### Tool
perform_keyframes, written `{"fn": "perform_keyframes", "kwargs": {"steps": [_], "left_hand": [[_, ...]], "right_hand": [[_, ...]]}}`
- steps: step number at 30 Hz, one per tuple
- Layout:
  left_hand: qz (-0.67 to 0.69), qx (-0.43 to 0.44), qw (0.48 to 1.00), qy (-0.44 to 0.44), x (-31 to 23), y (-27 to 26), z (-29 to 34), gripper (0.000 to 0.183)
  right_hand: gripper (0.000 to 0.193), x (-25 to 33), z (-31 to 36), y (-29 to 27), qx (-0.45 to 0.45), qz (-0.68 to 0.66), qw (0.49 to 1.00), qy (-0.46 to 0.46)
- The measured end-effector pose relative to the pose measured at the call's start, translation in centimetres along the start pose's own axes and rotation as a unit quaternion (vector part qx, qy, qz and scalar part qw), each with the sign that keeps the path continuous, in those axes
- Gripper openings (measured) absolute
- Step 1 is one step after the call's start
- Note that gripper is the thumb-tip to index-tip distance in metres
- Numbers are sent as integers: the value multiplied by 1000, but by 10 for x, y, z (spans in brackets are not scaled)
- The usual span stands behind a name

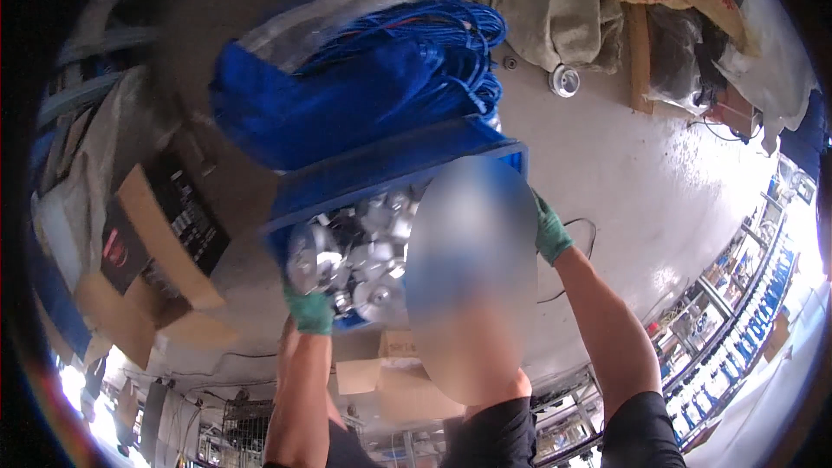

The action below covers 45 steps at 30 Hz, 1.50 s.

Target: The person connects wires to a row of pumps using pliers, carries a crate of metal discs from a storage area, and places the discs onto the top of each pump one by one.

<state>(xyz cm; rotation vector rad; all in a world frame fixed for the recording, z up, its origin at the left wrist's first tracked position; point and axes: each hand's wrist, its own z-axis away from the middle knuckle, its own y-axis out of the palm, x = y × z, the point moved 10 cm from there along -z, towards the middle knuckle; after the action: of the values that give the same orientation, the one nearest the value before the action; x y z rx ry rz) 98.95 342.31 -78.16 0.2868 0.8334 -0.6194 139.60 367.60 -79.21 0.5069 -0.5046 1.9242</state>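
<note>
A blue plastic crate (373,175) is in front of me, loaded with shiny round metal parts (379,295). At its near left corner is my left hand (309,310) in a green glove, closed on the crate, its fingers mostly hidden by the crate and the parts. My right hand (549,230), gloved in green too, grips the crate's right side, and its fingertips are partly out of sight. A blurred oval patch covers the right part of the crate and what is in it.
Beyond the crate lie a blue sack (329,113) and bundled blue cables (459,30). An open cardboard box (165,251) stands at left. One round metal part (564,81) is on the floor near a beige sack (542,0). Racks (728,347) line the right.
</note>
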Motion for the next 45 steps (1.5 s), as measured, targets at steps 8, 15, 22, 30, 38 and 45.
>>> {"fn": "perform_keyframes", "kwargs": {"steps": [8, 15, 22, 30, 38, 45], "left_hand": [[-191, -34, 981, -14, 34, 9, 1, 59], [-248, -47, 967, -25, 56, 3, 4, 56], [-263, -25, 963, -49, 69, 12, 10, 53], [-324, -36, 945, -2, 24, -9, -2, 51], [-427, 2, 902, 67, 2, -59, -17, 49], [-414, -31, 906, 75, -10, -76, -11, 49]], "right_hand": [[46, 19, -146, -142, -85, 258, 961, -46], [43, 74, -291, -184, -290, 495, 790, -216], [43, 18, -315, -261, -302, 354, 881, -88], [50, 104, 7, -112, -236, 506, 823, -105], [18, 61, 169, 32, 33, 25, 999, -28], [29, 21, 176, 64, -34, 255, 958, -126]]}}
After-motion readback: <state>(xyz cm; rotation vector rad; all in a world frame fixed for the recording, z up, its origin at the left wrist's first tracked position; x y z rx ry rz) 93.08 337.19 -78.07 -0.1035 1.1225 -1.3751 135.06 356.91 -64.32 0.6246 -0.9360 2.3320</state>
